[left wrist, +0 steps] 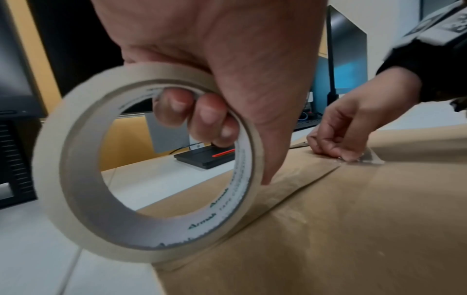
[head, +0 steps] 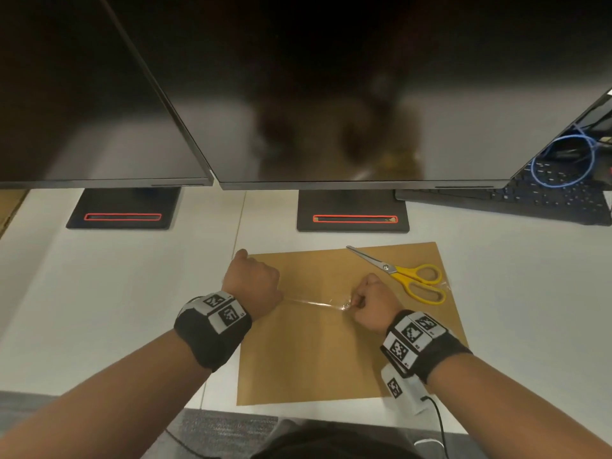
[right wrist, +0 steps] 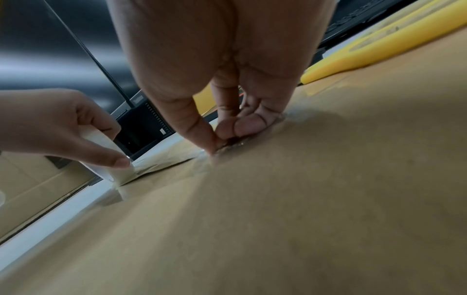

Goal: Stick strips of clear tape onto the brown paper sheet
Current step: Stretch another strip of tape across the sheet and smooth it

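Head view showed the brown paper sheet (head: 318,352) lying flat on a white desk (head: 116,293), its near edge close to the desk's near edge and its far edge just short of a monitor stand (head: 352,212). The left hand (head: 253,283) was at the sheet's left edge, fingers curled through the core of the tape roll (left wrist: 149,165), thumb on the outer rim; the roll's lower edge touched the paper at that border. A strip of clear tape (head: 314,301) ran from the roll rightward across the sheet to the right hand (head: 372,304), whose thumb and fingertips pinched the strip's crinkled end down against the paper near the sheet's middle. Yellow-handled scissors (head: 407,276) lay closed on the sheet's far right corner, just beyond the right hand. Bare paper stretched toward the near edge, and bare desk lay to the left and right of the sheet. A dark keyboard (head: 530,200) sat at the far right. Inside the roll's core, green print read "Armak"; the smaller lettering beside it was too blurred to read.
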{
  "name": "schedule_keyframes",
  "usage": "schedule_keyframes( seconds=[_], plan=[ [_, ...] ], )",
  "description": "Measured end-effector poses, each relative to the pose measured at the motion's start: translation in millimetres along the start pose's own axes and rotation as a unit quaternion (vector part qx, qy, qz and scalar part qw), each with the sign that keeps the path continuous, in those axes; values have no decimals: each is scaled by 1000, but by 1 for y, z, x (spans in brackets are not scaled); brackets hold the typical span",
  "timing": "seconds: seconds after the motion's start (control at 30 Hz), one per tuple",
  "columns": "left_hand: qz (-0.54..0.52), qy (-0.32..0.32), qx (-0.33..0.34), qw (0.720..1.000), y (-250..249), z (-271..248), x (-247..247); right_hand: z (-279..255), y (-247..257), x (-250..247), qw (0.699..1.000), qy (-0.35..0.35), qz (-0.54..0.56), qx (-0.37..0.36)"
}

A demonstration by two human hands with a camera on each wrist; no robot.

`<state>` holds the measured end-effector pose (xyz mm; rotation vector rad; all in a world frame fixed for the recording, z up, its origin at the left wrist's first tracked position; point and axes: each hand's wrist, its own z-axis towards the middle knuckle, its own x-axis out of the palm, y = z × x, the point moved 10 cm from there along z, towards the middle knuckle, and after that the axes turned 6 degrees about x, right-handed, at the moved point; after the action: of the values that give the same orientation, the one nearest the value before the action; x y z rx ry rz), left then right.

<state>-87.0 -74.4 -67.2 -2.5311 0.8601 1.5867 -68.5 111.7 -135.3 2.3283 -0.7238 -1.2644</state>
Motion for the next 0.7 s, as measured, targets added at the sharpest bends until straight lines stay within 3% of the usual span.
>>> schedule_keyframes(
  seconds=[0.7],
  plan=[
    [60, 69, 21, 996, -38, 4, 4, -7, 9, -3, 999, 7, -20, -37]
  ],
)
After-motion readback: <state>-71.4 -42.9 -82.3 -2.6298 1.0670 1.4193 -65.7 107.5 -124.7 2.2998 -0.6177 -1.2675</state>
